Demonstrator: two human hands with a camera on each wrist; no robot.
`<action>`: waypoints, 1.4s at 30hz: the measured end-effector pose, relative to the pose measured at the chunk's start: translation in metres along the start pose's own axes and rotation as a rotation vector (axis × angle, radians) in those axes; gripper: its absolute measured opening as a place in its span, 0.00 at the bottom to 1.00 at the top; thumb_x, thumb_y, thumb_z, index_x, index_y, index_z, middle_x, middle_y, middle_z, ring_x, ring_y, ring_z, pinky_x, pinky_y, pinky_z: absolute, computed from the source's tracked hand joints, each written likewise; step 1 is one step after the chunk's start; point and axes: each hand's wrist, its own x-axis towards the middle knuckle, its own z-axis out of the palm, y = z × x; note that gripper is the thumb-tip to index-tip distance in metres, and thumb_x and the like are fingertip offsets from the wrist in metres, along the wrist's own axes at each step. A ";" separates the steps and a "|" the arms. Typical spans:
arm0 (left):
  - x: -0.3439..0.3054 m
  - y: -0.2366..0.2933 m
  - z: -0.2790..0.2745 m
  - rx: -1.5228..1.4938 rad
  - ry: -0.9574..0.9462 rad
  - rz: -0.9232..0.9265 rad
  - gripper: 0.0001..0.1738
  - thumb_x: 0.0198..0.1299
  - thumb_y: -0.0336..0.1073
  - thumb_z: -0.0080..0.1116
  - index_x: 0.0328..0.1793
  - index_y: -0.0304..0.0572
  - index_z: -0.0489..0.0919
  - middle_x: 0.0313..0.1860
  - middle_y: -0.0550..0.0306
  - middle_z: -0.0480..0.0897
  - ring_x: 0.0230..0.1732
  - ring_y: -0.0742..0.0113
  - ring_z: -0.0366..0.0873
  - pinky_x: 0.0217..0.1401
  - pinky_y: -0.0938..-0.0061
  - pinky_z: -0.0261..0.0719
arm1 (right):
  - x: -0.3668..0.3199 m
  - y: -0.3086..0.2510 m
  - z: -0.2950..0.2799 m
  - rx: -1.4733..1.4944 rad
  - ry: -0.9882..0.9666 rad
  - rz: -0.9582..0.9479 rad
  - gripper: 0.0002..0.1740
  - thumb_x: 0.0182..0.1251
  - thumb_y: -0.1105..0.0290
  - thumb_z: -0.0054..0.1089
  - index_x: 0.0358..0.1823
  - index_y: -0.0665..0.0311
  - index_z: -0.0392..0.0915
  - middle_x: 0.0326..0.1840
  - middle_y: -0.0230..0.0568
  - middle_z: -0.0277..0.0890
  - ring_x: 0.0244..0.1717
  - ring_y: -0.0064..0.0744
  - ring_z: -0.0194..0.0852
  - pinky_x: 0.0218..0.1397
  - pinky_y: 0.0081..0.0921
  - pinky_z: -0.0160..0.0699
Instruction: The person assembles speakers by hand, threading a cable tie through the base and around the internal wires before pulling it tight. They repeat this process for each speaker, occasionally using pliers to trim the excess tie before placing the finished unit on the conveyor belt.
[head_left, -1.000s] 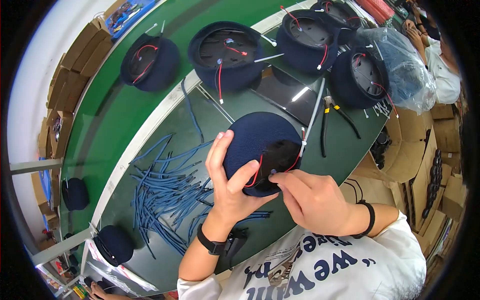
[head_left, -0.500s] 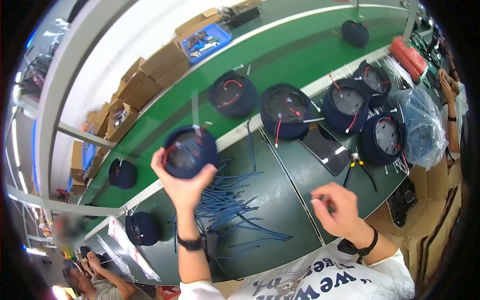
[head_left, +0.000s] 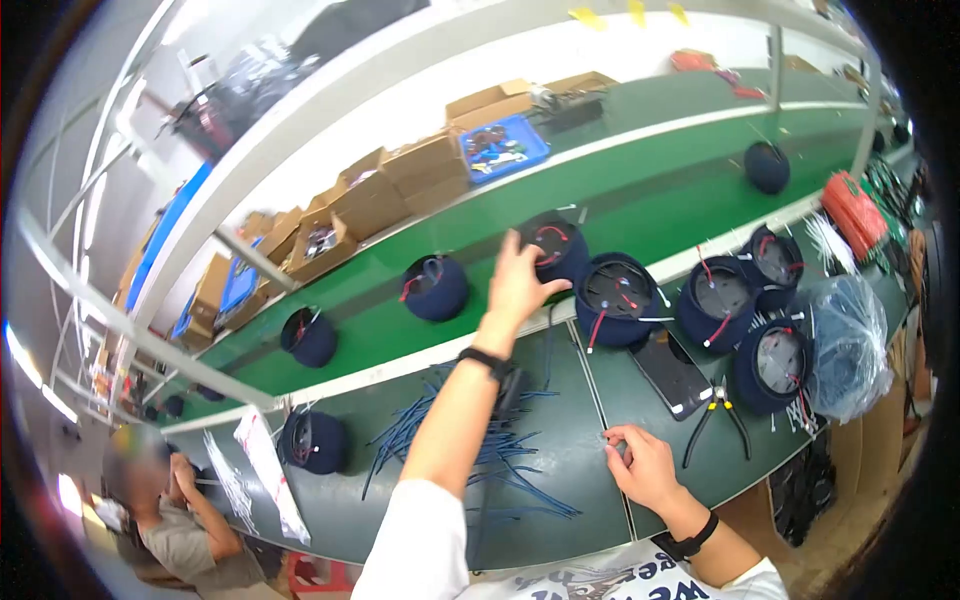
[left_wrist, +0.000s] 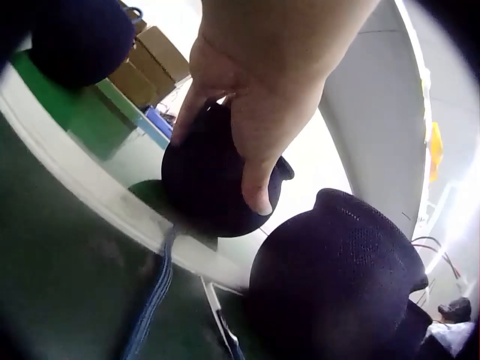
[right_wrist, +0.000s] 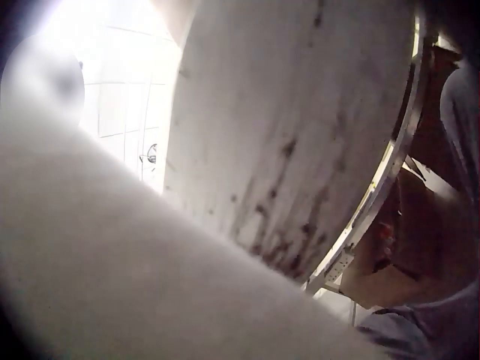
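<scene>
On the near edge of the green belt, my left hand (head_left: 515,285) grips a navy fabric-covered round piece (head_left: 565,252), its dark open side up with red wires inside. In the left wrist view, the thumb and fingers of my left hand (left_wrist: 262,112) lie on opposite sides of this round piece (left_wrist: 210,180). A second navy piece (head_left: 436,290) rests on the belt to the left. My right hand (head_left: 645,468) is low over the green table (head_left: 560,440), fingers loosely curled; whether something tiny is between them cannot be told.
Several navy pieces (head_left: 615,325) stand to the right, beside a black tablet-like panel (head_left: 670,372), pliers (head_left: 718,410) and a clear plastic bag (head_left: 850,335). Blue cords (head_left: 480,450) lie in front. Cartons (head_left: 425,170) and a blue tray (head_left: 530,140) line the far side. Another person (head_left: 190,530) is at left.
My left hand has let go of the piece it held, which now rests on the belt, and has taken hold of another to its right. The head view has turned up towards the belt.
</scene>
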 end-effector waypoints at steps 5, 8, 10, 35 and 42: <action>0.005 -0.004 -0.011 -0.137 -0.082 -0.124 0.39 0.40 0.52 0.92 0.48 0.32 0.81 0.76 0.29 0.75 0.74 0.33 0.76 0.74 0.53 0.79 | -0.003 0.009 -0.002 0.119 0.040 -0.023 0.16 0.69 0.76 0.67 0.57 0.63 0.82 0.43 0.36 0.87 0.23 0.25 0.79 0.30 0.25 0.77; -0.044 -0.021 -0.087 -0.141 0.025 0.083 0.36 0.36 0.48 0.94 0.42 0.35 0.80 0.73 0.31 0.79 0.73 0.36 0.79 0.68 0.55 0.82 | 0.000 0.002 -0.016 0.407 0.056 0.100 0.12 0.75 0.78 0.64 0.57 0.68 0.81 0.43 0.36 0.86 0.30 0.16 0.79 0.31 0.20 0.76; -0.075 -0.003 -0.146 -0.265 -0.069 0.136 0.33 0.31 0.40 0.95 0.37 0.38 0.80 0.74 0.33 0.78 0.72 0.42 0.81 0.65 0.57 0.84 | -0.002 0.010 -0.022 0.624 0.034 0.165 0.10 0.78 0.77 0.62 0.57 0.68 0.82 0.45 0.35 0.86 0.32 0.15 0.78 0.34 0.18 0.77; -0.150 0.129 -0.075 -0.592 -0.240 -0.113 0.06 0.64 0.26 0.73 0.42 0.30 0.86 0.35 0.50 0.84 0.31 0.66 0.82 0.36 0.68 0.79 | 0.061 -0.040 -0.054 -0.156 -0.064 -0.056 0.11 0.73 0.70 0.67 0.41 0.66 0.72 0.29 0.57 0.80 0.33 0.68 0.80 0.34 0.55 0.74; -0.164 0.134 -0.065 -0.596 -0.003 0.015 0.06 0.61 0.23 0.73 0.43 0.33 0.87 0.37 0.49 0.86 0.33 0.56 0.86 0.37 0.68 0.83 | 0.046 -0.050 -0.046 -0.278 0.004 -0.076 0.10 0.70 0.73 0.66 0.44 0.64 0.71 0.32 0.56 0.80 0.33 0.66 0.82 0.35 0.55 0.78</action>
